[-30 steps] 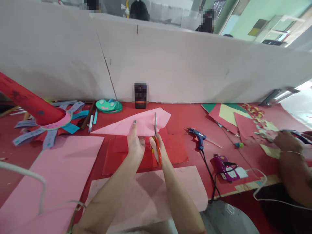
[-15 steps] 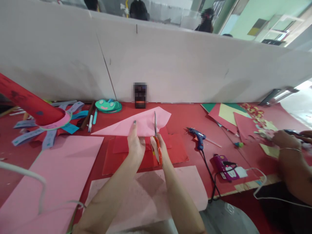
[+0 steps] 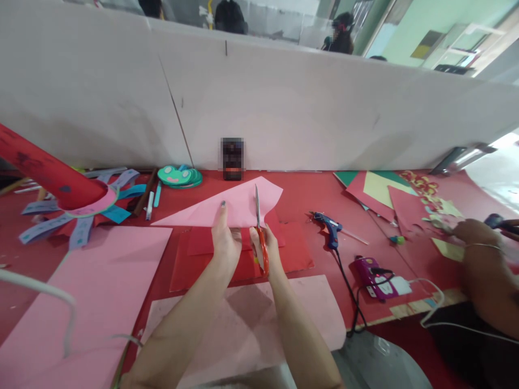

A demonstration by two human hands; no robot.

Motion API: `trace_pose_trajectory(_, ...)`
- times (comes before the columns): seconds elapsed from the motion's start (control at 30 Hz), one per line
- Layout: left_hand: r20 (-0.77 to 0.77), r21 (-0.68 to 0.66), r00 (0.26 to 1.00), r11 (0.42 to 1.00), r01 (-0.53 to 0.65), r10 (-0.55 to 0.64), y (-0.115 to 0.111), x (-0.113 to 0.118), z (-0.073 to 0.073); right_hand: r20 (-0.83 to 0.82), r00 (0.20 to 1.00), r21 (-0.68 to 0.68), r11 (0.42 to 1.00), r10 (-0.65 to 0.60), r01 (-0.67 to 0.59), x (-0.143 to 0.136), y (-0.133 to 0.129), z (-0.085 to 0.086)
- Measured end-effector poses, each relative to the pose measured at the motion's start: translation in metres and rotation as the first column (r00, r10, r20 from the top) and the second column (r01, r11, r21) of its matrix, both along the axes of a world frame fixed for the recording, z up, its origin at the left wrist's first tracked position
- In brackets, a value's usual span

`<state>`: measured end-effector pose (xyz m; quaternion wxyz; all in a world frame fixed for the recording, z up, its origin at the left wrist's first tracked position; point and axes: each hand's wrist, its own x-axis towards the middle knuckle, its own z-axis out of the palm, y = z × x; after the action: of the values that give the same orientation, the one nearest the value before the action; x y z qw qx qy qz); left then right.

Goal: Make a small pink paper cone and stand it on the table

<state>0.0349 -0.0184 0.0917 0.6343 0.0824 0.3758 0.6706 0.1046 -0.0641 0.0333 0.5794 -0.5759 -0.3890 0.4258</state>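
Observation:
My left hand [image 3: 226,240] pinches a pink sheet of paper [image 3: 194,212], its thumb flat on top and the other fingers underneath. The sheet has a long point toward the left and is raised over the table. My right hand [image 3: 265,241] grips orange-handled scissors [image 3: 263,253]. Their blades point away from me and lie across the right part of the pink paper. Below both hands are red sheets [image 3: 295,254], stacked on the table.
A blue glue gun [image 3: 330,229] and a purple power strip [image 3: 375,278] with cables lie to the right. Large pink paper [image 3: 121,281] covers the left. A phone [image 3: 232,158] leans on the partition. Another person's hand [image 3: 476,232] works at far right.
The scissors and pink paper have shifted very slightly; both hands keep their hold. At far right, the other person's dark tool has moved.

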Motion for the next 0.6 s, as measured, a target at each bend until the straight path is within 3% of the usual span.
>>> trace_pose_trajectory(0.23,-0.023,-0.03,1.0,1.0,0.009,-0.009,-0.0011,-0.0005,0.0009,0.079,0.994,-0.012,0.997,-0.082,0.083,-0.0001,-0.0009,0.0003)
trace_pose_trajectory(0.6,-0.004,-0.039,1.0,0.999,-0.003,0.003,0.0025,-0.0022,0.0011,0.056,0.998,0.057,0.998,-0.015,0.012,-0.0011,-0.0003,0.0035)
